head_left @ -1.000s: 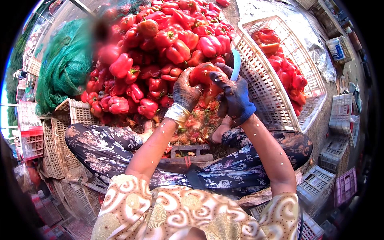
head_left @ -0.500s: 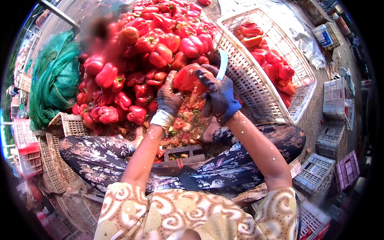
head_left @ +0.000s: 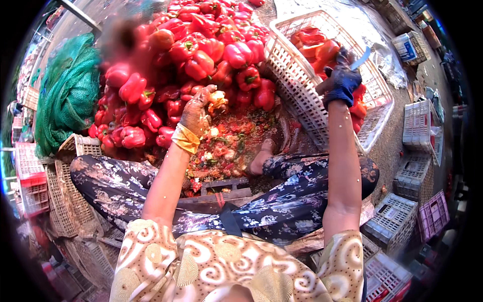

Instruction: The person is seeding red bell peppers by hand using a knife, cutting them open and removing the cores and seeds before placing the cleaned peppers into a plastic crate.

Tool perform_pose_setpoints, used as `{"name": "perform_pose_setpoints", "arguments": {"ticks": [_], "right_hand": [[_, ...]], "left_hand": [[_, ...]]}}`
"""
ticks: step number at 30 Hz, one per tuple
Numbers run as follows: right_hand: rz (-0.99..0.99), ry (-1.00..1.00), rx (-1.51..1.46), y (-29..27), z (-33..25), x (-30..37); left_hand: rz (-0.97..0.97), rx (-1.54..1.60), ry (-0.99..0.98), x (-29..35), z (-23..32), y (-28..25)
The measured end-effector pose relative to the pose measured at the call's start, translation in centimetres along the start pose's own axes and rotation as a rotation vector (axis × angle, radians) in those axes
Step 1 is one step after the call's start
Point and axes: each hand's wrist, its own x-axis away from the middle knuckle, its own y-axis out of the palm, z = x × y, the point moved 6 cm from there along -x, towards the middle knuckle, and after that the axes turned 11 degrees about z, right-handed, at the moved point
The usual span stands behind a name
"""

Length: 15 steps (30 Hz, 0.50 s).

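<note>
My left hand [head_left: 195, 113], in a soiled glove with a yellowish band at the wrist, pinches a pale orange pepper core [head_left: 217, 102] beside the heap of red bell peppers [head_left: 198, 64]. Over the white plastic crate [head_left: 297, 83] at the right, my right hand [head_left: 344, 79] in a dark blue glove is closed round a knife [head_left: 361, 59], whose pale blade points up and right. A red pepper [head_left: 326, 52] touches or lies just by its fingers; whether they still grip it I cannot tell. Opened peppers [head_left: 308, 36] lie inside the crate.
Seeds and pepper scraps [head_left: 219, 156] cover the ground between my crossed legs, behind a small wooden piece [head_left: 216, 199]. Green netting [head_left: 68, 95] is bunched at the left. Stacked crates [head_left: 392, 216] stand at the right, and more crates [head_left: 65, 201] at the left.
My right hand has moved right from the heap to above the crate with the knife. The red pepper has left my left hand, which now holds a core.
</note>
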Motion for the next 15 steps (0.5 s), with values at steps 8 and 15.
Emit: {"name": "perform_pose_setpoints", "arguments": {"ticks": [8,15], "right_hand": [[-0.425,0.043,-0.196,2.6,-2.5,10.5],[-0.684,0.18,-0.204,3.9,-2.9,15.5]], "left_hand": [[0.034,0.05,-0.048,2.8,3.6,1.6],[0.327,-0.687,0.197,9.6,21.8,-6.9]]}}
